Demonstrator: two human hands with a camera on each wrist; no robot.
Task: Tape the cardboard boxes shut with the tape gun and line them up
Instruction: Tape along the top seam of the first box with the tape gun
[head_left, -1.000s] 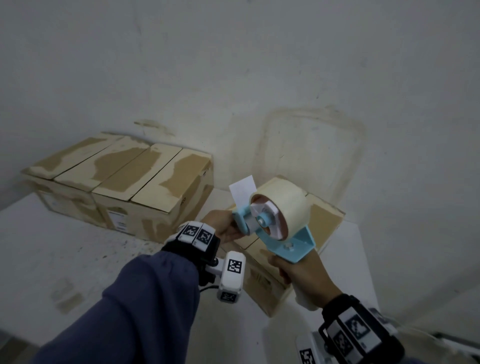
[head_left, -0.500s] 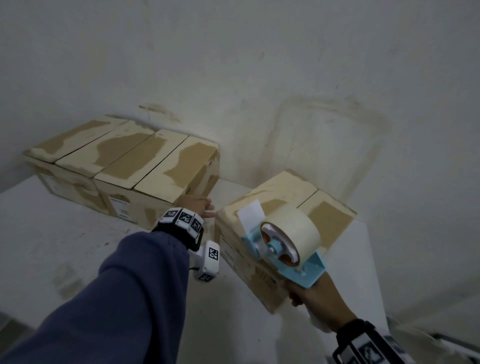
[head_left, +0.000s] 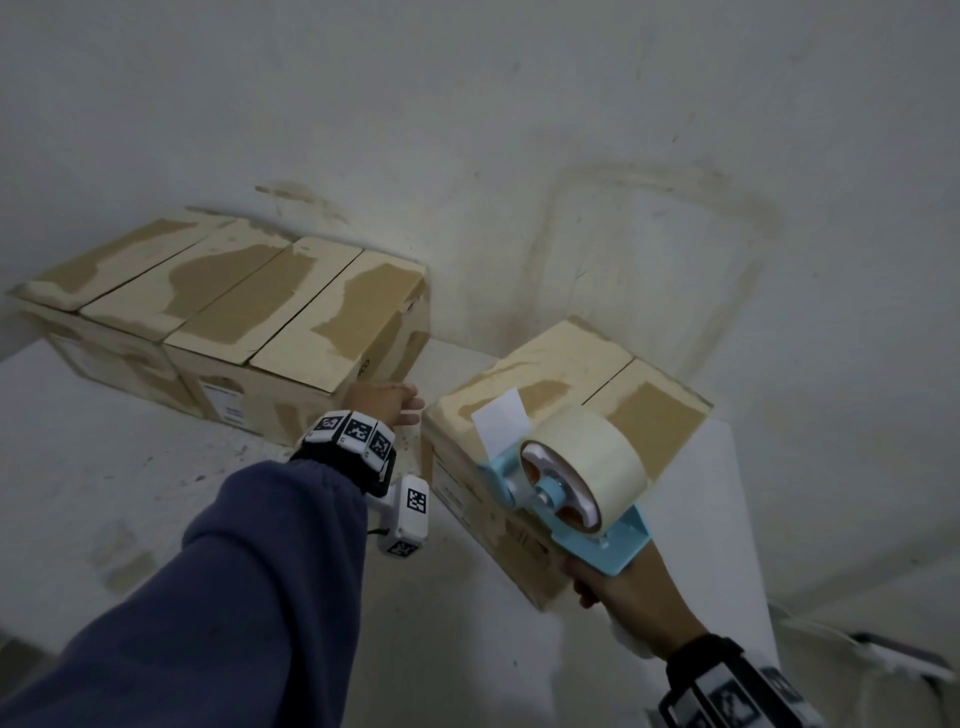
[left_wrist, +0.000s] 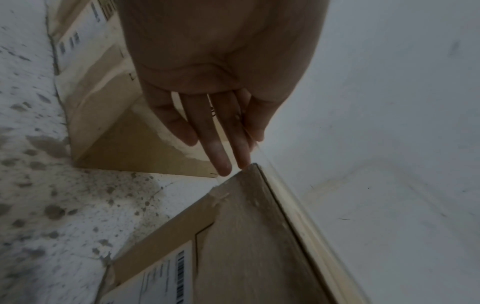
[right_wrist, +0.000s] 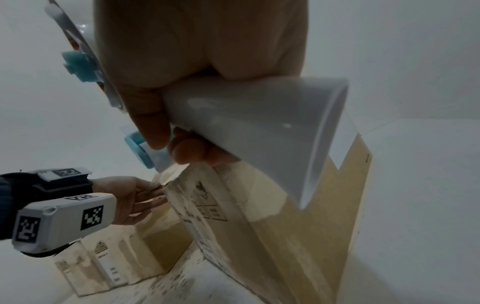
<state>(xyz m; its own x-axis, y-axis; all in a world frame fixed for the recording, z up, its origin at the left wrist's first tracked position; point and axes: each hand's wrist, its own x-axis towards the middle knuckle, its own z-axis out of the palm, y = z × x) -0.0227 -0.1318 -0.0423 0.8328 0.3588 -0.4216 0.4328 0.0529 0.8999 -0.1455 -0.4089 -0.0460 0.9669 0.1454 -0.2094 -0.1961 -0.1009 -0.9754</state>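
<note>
So the loose box (head_left: 566, 415) sits skewed near the table's right end, its long axis angling away toward the wall, well apart from the lined-up row of boxes (head_left: 234, 322) on the left. The person's left hand (head_left: 382, 402) is in the gap between them, fingers (left_wrist: 221, 156) straight and relaxed, tips right at the loose box's near-left top corner, holding nothing. The right hand (head_left: 623, 597) is wrapped around the tape gun (head_left: 571, 488) handle over the box's near end. Left hand looks like the obvious one to swing it leftward into the row.
</note>
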